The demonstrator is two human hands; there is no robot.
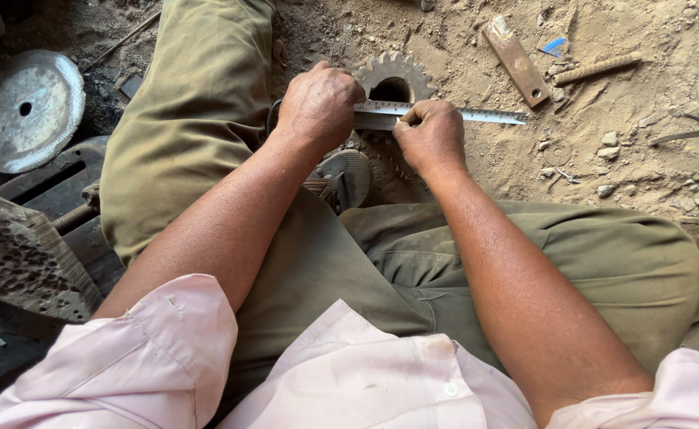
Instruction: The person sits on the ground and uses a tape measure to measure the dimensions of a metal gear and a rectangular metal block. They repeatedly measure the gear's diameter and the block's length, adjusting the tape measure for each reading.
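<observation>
The gear [393, 75], a rusted toothed wheel with a round bore, lies on the sandy ground [643, 159] near the upper edge of the view, just beyond the seated person's sandal [348, 176]. A steel ruler [445, 114] lies across the gear's face, passing just below the bore and extending to the right over the sand.

The left hand [317, 107] is curled closed over the ruler's left end and the gear's left rim. The right hand [431, 135] is closed, pinching the ruler against the gear's right side.

Risk, judged from this position: the gear rests on loose sand and may tilt under hand pressure, skewing the reading. The ruler sits off the bore centre, so the span read may fall short of true diameter. The unsupported right end may sag or pivot.

A flat metal bar [516, 62] and a threaded rod [597, 68] lie well apart, upper right.
</observation>
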